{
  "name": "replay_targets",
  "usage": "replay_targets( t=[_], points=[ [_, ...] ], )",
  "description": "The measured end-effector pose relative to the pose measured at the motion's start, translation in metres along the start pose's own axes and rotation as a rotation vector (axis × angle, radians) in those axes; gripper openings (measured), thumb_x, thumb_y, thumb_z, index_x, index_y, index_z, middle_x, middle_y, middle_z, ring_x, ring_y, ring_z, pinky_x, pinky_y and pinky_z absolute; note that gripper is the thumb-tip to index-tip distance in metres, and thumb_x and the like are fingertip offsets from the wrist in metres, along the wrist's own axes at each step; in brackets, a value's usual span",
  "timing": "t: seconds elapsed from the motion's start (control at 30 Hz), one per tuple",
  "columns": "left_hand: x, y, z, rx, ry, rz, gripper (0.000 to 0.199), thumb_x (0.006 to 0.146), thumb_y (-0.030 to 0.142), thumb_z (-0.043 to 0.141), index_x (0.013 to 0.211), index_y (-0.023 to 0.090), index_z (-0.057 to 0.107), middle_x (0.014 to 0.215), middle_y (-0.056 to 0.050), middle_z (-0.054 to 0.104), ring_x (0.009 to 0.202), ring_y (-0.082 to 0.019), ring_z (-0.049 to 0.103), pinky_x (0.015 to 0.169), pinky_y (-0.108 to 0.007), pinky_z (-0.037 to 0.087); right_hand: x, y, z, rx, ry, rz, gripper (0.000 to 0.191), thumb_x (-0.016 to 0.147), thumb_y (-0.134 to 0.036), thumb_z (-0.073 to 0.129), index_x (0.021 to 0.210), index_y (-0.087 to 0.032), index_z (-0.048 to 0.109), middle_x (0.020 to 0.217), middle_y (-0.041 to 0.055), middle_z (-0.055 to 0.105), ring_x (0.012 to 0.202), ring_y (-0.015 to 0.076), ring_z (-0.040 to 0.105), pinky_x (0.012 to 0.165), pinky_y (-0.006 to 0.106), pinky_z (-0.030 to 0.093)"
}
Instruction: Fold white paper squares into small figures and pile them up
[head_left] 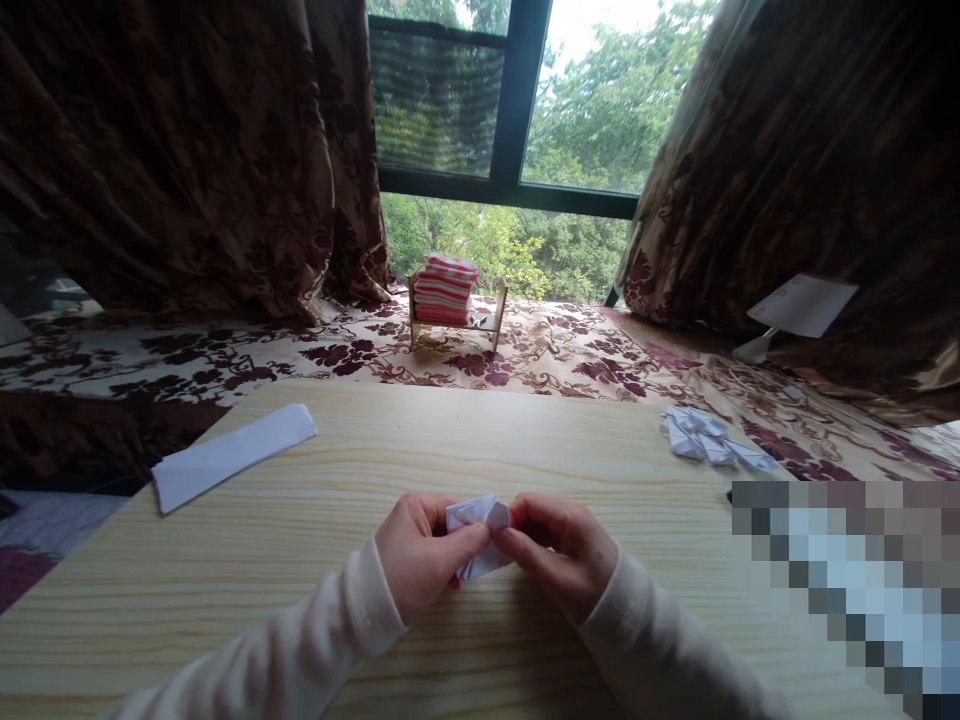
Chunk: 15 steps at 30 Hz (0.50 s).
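- Folded paper [487, 563] is over the desk [300, 590], between left hand [415, 555] and right hand [566, 553].
- Grip of each hand: pinching that paper.
- Pale wood grain runs across the desk; paper strips [234, 457] lie left, folded pieces [705, 440] far right.
- Beyond: flowered cloth [592, 345], striped towels [444, 292], patterned curtains [187, 150], a window [442, 110] onto trees [600, 135].
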<state>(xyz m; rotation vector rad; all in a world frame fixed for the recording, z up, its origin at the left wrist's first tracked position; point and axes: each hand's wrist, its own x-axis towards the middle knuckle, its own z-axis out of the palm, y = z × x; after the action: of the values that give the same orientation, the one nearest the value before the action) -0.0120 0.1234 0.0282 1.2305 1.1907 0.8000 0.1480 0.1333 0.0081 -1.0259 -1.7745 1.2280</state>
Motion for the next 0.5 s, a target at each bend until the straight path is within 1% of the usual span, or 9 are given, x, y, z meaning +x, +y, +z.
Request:
replay_targets(
  t=[0.1, 0.17, 0.23, 0.3, 0.37, 0.43, 0.5],
  points=[
    [-0.002, -0.001, 0.001, 0.007, -0.032, 0.025, 0.029, 0.060, 0.038, 0.058, 0.056, 0.010, 0.057, 0.046, 0.002, 0.044, 0.043, -0.007, 0.035, 0.042, -0.021, 0.025, 0.000, -0.001, 0.000, -0.169, -0.007, -0.051, 0.024, 0.078, -0.030, 0.050, 0.059, -0.015, 0.048, 0.051, -0.0038, 0.039, 0.048, 0.0077, 0.036, 0.044, 0.020, 0.029],
    [-0.002, -0.001, 0.003, 0.012, -0.050, 0.033, 0.027, 0.061, 0.036, 0.057, 0.055, 0.010, 0.057, 0.047, 0.003, 0.043, 0.045, -0.007, 0.034, 0.043, -0.021, 0.024, 0.001, 0.000, 0.001, -0.245, 0.029, -0.070, 0.032, 0.079, -0.030, 0.047, 0.052, -0.016, 0.041, 0.048, -0.0052, 0.032, 0.046, 0.0068, 0.032, 0.042, 0.020, 0.025],
    [-0.002, -0.001, 0.003, 0.024, -0.056, 0.027, 0.025, 0.061, 0.034, 0.057, 0.054, 0.010, 0.057, 0.045, 0.003, 0.042, 0.044, -0.007, 0.034, 0.042, -0.021, 0.024, 0.003, 0.003, 0.001, -0.276, 0.067, -0.074, 0.036, 0.081, -0.032, 0.044, 0.049, -0.017, 0.039, 0.046, -0.0052, 0.030, 0.045, 0.0069, 0.031, 0.041, 0.020, 0.024],
    [-0.001, -0.001, 0.003, 0.040, -0.041, 0.009, 0.024, 0.061, 0.034, 0.057, 0.053, 0.011, 0.056, 0.043, 0.003, 0.043, 0.041, -0.007, 0.035, 0.041, -0.021, 0.025, 0.004, 0.003, -0.001, -0.268, 0.115, -0.085, 0.035, 0.082, -0.032, 0.044, 0.051, -0.016, 0.045, 0.047, -0.0038, 0.036, 0.047, 0.0077, 0.036, 0.043, 0.020, 0.028],
    [-0.001, -0.001, 0.003, 0.059, -0.024, -0.008, 0.024, 0.061, 0.034, 0.057, 0.053, 0.012, 0.055, 0.042, 0.003, 0.043, 0.039, -0.007, 0.037, 0.039, -0.021, 0.026, 0.005, 0.002, -0.004, -0.230, 0.153, -0.125, 0.028, 0.081, -0.031, 0.046, 0.059, -0.015, 0.054, 0.052, -0.0014, 0.046, 0.050, 0.0089, 0.042, 0.046, 0.021, 0.034],
    [-0.001, -0.001, 0.003, 0.066, -0.014, -0.020, 0.024, 0.061, 0.034, 0.057, 0.053, 0.012, 0.056, 0.042, 0.003, 0.044, 0.039, -0.008, 0.038, 0.038, -0.021, 0.028, 0.005, -0.002, -0.007, -0.196, 0.131, -0.176, 0.017, 0.077, -0.026, 0.052, 0.067, -0.014, 0.059, 0.057, 0.0002, 0.052, 0.050, 0.0091, 0.044, 0.047, 0.021, 0.037],
    [-0.001, -0.001, 0.003, 0.064, -0.022, -0.024, 0.024, 0.061, 0.035, 0.057, 0.055, 0.011, 0.057, 0.043, 0.002, 0.046, 0.039, -0.008, 0.039, 0.038, -0.021, 0.030, 0.004, -0.007, -0.009, -0.207, 0.087, -0.234, 0.009, 0.074, -0.020, 0.055, 0.069, -0.014, 0.060, 0.059, 0.0007, 0.054, 0.050, 0.0088, 0.045, 0.046, 0.020, 0.039]
  ],
)
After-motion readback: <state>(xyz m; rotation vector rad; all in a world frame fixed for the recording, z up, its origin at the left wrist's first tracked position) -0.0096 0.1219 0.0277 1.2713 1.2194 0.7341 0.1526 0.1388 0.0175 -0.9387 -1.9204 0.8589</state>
